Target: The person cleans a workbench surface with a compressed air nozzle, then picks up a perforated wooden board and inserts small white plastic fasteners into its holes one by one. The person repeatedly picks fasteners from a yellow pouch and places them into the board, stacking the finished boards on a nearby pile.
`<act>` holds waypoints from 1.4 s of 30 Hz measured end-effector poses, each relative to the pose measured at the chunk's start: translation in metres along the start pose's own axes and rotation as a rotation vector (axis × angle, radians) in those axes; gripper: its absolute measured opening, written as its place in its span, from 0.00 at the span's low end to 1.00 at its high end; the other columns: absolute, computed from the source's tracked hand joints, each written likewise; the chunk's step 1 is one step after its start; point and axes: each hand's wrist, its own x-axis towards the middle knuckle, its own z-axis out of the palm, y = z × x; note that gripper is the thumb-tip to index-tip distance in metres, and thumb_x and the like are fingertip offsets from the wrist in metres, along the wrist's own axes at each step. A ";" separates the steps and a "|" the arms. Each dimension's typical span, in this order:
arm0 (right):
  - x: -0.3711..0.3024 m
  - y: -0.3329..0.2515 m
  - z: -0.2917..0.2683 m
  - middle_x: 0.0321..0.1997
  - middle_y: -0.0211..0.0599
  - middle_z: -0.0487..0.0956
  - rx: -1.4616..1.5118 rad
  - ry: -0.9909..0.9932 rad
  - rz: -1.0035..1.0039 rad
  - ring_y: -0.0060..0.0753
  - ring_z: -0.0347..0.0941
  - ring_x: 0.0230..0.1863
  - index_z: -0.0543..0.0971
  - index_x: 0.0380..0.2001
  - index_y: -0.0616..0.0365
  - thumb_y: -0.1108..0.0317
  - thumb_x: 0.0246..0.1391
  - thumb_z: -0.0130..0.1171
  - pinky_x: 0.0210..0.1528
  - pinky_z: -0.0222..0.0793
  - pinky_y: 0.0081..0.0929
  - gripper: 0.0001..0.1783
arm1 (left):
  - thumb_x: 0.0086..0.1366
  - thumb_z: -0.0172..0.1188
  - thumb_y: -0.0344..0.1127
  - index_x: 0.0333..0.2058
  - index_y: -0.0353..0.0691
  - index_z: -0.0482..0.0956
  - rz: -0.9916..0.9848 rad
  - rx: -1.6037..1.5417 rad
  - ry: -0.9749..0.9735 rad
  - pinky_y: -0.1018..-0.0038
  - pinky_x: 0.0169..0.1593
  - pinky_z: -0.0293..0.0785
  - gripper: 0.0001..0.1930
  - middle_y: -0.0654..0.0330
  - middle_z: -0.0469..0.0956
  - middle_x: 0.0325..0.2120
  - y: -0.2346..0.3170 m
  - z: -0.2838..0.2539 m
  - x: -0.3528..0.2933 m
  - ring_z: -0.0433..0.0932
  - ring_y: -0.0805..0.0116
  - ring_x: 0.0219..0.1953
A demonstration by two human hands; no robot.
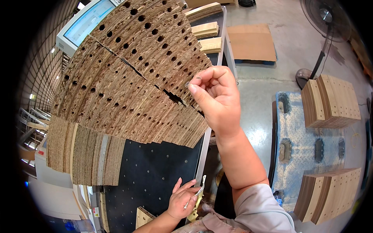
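Observation:
My right hand (pixel 217 97) is raised at the right edge of a big stack of particleboard panels (pixel 128 77). Its thumb and index finger are pinched together around something too small to make out, with the other fingers curled. Rows of drilled holes dot the panel edges, and a dark uneven gap runs across the stack. Low in front of me, my left hand (pixel 182 201) holds a thin folded white-and-yellow strip (pixel 200 194), its kind unclear.
The stack stands on a black dotted table (pixel 159 159). A monitor (pixel 87 23) is behind it. Light wood strips (pixel 210 46) lie along the table's far right. On the right are a blue pallet (pixel 295 147) with stacked wood panels (pixel 330 101), a fan (pixel 322 42) and flat cardboard (pixel 250 40).

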 end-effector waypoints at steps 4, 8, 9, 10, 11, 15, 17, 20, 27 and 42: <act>0.002 0.002 0.007 0.32 0.25 0.71 0.014 0.042 -0.024 0.11 0.63 0.30 0.69 0.35 0.58 0.82 0.50 0.57 0.32 0.63 0.11 0.12 | 0.57 0.52 0.29 0.23 0.39 0.74 -0.019 -0.006 -0.008 0.55 0.64 0.48 0.05 0.55 0.82 0.35 0.001 0.000 0.001 0.73 0.57 0.54; 0.001 0.006 0.014 0.31 0.25 0.71 -0.061 0.106 -0.054 0.11 0.63 0.29 0.69 0.34 0.58 0.83 0.50 0.57 0.31 0.63 0.11 0.11 | 0.57 0.52 0.29 0.23 0.39 0.74 -0.014 -0.007 -0.009 0.54 0.64 0.48 0.05 0.56 0.82 0.35 0.000 0.000 0.000 0.73 0.57 0.54; 0.000 0.007 0.014 0.31 0.25 0.71 -0.095 0.125 -0.056 0.11 0.63 0.29 0.69 0.34 0.58 0.83 0.50 0.57 0.31 0.63 0.12 0.11 | 0.57 0.52 0.29 0.23 0.39 0.74 -0.013 -0.008 -0.011 0.54 0.64 0.48 0.05 0.56 0.82 0.35 0.000 -0.001 0.000 0.73 0.57 0.54; 0.000 0.009 0.014 0.31 0.26 0.71 -0.135 0.118 -0.096 0.12 0.63 0.29 0.69 0.34 0.58 0.83 0.50 0.57 0.30 0.63 0.12 0.11 | 0.57 0.52 0.29 0.23 0.39 0.74 -0.012 -0.009 -0.013 0.54 0.64 0.48 0.05 0.55 0.82 0.35 0.000 -0.001 0.000 0.73 0.57 0.54; 0.000 0.013 0.014 0.31 0.27 0.71 -0.175 0.110 -0.135 0.13 0.64 0.28 0.69 0.33 0.58 0.82 0.50 0.57 0.30 0.63 0.13 0.11 | 0.57 0.52 0.28 0.23 0.39 0.74 -0.012 -0.010 -0.009 0.53 0.64 0.48 0.05 0.55 0.82 0.35 0.000 -0.001 0.000 0.73 0.57 0.54; 0.001 0.022 0.014 0.31 0.33 0.72 -0.395 0.112 -0.341 0.21 0.66 0.26 0.69 0.33 0.58 0.82 0.47 0.59 0.28 0.65 0.18 0.12 | 0.57 0.53 0.28 0.24 0.39 0.74 -0.007 -0.011 -0.005 0.53 0.64 0.48 0.04 0.55 0.82 0.35 -0.001 -0.001 -0.001 0.74 0.56 0.53; 0.003 0.022 0.013 0.31 0.35 0.72 -0.479 0.107 -0.411 0.25 0.66 0.26 0.69 0.33 0.58 0.81 0.46 0.61 0.29 0.66 0.21 0.13 | 0.57 0.53 0.28 0.24 0.39 0.74 -0.007 -0.009 -0.005 0.53 0.64 0.48 0.04 0.55 0.82 0.35 0.000 -0.001 0.000 0.74 0.56 0.53; 0.003 0.016 0.008 0.31 0.35 0.71 -0.591 0.174 -0.356 0.27 0.66 0.27 0.69 0.32 0.58 0.78 0.44 0.65 0.30 0.66 0.24 0.15 | 0.57 0.53 0.28 0.24 0.39 0.74 -0.007 -0.008 -0.003 0.54 0.64 0.48 0.04 0.55 0.82 0.35 0.001 -0.001 0.000 0.74 0.56 0.53; 0.007 0.010 0.000 0.32 0.33 0.67 -0.595 0.216 -0.162 0.29 0.62 0.30 0.66 0.33 0.58 0.65 0.37 0.73 0.35 0.64 0.27 0.26 | 0.57 0.53 0.28 0.23 0.39 0.74 -0.009 -0.002 -0.010 0.55 0.64 0.47 0.05 0.56 0.82 0.35 0.000 0.000 -0.001 0.73 0.57 0.54; -0.003 -0.004 0.001 0.30 0.35 0.69 -0.380 0.018 -0.055 0.27 0.65 0.30 0.71 0.34 0.59 0.70 0.43 0.67 0.32 0.64 0.24 0.16 | 0.59 0.53 0.30 0.22 0.41 0.72 0.011 0.034 0.022 0.54 0.63 0.51 0.07 0.60 0.82 0.34 0.001 0.001 0.002 0.75 0.60 0.51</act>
